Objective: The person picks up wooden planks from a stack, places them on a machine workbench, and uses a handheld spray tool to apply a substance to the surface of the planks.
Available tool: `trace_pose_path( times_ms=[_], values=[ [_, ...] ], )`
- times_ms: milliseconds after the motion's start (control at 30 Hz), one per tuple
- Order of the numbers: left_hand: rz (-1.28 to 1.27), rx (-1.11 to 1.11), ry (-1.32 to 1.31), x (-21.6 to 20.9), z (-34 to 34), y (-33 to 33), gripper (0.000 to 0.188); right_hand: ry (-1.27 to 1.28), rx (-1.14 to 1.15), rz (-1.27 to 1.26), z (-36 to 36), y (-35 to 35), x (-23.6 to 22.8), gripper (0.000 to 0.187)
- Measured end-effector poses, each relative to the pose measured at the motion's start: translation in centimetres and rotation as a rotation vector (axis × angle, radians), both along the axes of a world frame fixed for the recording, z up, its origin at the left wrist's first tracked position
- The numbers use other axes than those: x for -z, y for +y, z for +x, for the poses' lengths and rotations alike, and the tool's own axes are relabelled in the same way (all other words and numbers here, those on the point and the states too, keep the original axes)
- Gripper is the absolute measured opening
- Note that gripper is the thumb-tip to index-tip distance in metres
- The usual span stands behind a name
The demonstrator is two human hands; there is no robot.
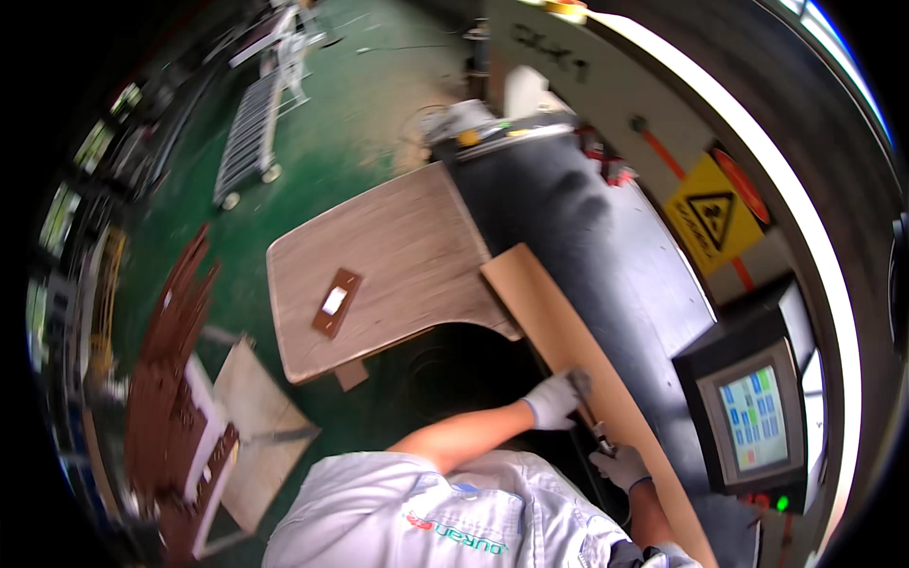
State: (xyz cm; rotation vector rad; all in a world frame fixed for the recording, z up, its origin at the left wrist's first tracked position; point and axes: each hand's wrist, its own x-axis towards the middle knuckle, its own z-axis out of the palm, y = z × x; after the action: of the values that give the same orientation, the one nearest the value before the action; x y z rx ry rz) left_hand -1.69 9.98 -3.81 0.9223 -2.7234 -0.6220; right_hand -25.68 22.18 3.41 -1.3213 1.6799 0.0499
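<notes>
A long, narrow light-brown board (pixel 559 327) lies along the edge of the black machine table (pixel 559 208). My left hand (pixel 557 399), in a white glove with dark fingers, is closed at the board's near-left edge. What lies in its fingers is blurred. Closer to my body, my right hand (pixel 625 468), also gloved, grips a small black-and-silver hand tool (pixel 602 437) over the same edge. A thin brown strip shows between the two hands; its kind is not clear.
Left of the board stands a wood-grain tabletop (pixel 388 256) with a curved edge and a small brown plate (pixel 337 303) on it. Stacked brown strips (pixel 166 407) are at far left. A control screen (pixel 755 418) and yellow warning sign (pixel 714 214) are at right.
</notes>
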Motion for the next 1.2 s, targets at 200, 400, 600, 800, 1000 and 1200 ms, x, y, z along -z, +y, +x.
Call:
trace_pose_path(
  times_ms=[200,400,600,800,1000,1200],
  values=[
    [-0.004,-0.875,-0.077,2.9,23.7,9.7,0.066,-0.035,-0.151,-0.072,6.4,-3.1,4.9,0.035],
    [0.459,-1.991,0.136,4.9,34.2,33.4,0.061,-0.25,-0.595,0.157,11.0,-6.7,14.3,0.039],
    [1.051,-2.478,0.233,17.3,24.2,61.0,0.049,-0.068,-1.004,-0.17,27.3,-2.0,5.2,0.033],
    [1.288,-2.225,0.282,18.5,16.9,73.4,0.047,-0.164,-1.17,-0.133,37.3,5.8,10.8,0.03],
    [1.145,-2.426,0.577,20.0,19.3,74.1,0.059,-0.14,-1.621,-0.256,51.2,10.1,7.2,0.028],
    [0.787,-2.415,0.634,20.3,30.7,72.3,0.044,-0.353,-1.322,-0.065,67.3,12.7,5.2,0.018]
  ],
)
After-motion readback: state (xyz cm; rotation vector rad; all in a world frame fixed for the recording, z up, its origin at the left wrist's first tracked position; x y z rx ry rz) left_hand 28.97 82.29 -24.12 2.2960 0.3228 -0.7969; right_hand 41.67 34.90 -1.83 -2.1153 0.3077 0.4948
